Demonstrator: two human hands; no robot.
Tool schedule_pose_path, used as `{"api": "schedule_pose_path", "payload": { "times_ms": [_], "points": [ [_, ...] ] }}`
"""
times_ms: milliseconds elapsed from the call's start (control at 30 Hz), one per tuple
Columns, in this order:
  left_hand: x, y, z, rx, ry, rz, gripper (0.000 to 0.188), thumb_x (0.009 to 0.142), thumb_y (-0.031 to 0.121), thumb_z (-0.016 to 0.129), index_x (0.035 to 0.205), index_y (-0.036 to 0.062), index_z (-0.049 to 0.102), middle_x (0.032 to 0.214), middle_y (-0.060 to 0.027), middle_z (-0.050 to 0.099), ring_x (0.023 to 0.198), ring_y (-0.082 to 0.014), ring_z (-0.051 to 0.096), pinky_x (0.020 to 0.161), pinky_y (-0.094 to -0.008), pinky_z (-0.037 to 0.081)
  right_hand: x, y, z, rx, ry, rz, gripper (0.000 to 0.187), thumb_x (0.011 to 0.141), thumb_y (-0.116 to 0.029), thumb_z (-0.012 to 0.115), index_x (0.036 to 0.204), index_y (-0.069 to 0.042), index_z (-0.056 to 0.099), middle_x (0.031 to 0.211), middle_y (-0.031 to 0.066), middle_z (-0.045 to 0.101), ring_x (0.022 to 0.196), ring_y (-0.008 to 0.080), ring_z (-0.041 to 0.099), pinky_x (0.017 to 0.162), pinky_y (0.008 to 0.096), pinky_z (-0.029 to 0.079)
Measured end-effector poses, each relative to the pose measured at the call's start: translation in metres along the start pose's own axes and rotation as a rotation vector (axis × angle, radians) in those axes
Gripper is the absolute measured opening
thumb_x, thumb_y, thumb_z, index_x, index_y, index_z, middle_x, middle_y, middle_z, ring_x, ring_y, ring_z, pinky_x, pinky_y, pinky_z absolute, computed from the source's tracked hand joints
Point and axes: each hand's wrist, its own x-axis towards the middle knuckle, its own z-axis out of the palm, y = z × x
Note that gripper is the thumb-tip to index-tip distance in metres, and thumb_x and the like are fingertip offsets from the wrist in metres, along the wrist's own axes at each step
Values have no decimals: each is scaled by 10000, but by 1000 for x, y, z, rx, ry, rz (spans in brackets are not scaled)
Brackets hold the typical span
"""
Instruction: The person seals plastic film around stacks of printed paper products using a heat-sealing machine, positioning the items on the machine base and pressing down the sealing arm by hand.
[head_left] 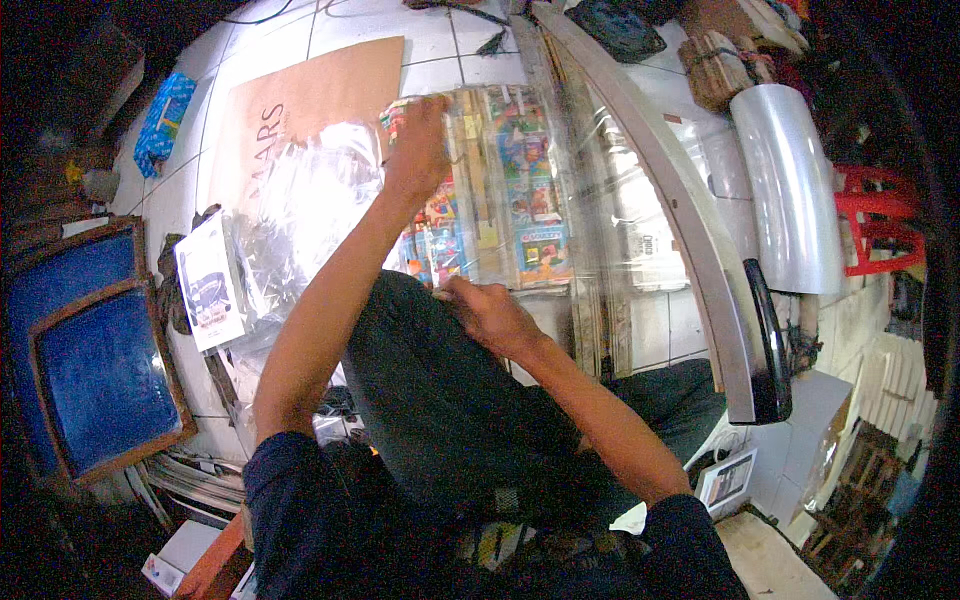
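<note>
A flat pack of colourful printed cards [540,190] lies on the floor before me, under and inside clear plastic film [625,220]. My left hand [420,145] is closed at the pack's far left corner, where it grips the film; its fingertips are partly hidden and slightly blurred. Near my raised knee, my right hand [492,316] pinches the film's edge by the pack's near left corner. Just right of the pack runs a long metal sealer arm [665,165] with a black handle [768,345], raised over the film.
Crumpled clear plastic [330,200] and a brown cardboard sheet [350,80] lie to the left, beside a white printed box [210,285]. Blue framed panels [105,365] stand far left. A roll of clear film [790,190] and a red plastic stool [880,220] are at right.
</note>
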Motion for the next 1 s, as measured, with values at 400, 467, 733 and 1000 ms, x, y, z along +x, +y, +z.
{"api": "schedule_pose_path", "payload": {
  "times_ms": [400,467,733,1000],
  "points": [
    [-27,36,5,379,-826,30,1764,305,782,853,1547,76,-181,1572,-357,-148,1472,-519,-90,1135,-705,11,-14,-2,-67,287,270,47,227,983,-169,587,1065,2,713,1082,115,721,1043,230,674,957,353,502],
    [-26,40,3,354,-840,7,1768,306,764,868,1544,82,-194,1572,-354,-155,1472,-520,-87,1135,-706,17,-37,-10,-155,98,527,63,272,1010,-175,532,1151,8,676,1187,142,679,1107,232,647,962,346,504],
    [-26,42,1,333,-832,-7,1783,273,759,876,1550,103,-181,1575,-340,-168,1461,-535,-95,1108,-750,54,-112,-144,-280,-204,175,-278,327,964,-275,566,855,32,600,847,163,620,781,271,604,729,400,466],
    [-28,40,3,412,-825,39,1792,254,851,799,1550,99,-183,1579,-340,-149,1467,-527,-84,1108,-747,58,-132,-52,-147,-512,88,-253,314,832,-227,753,657,-73,544,610,79,493,595,269,506,627,394,389]
  ]
}}
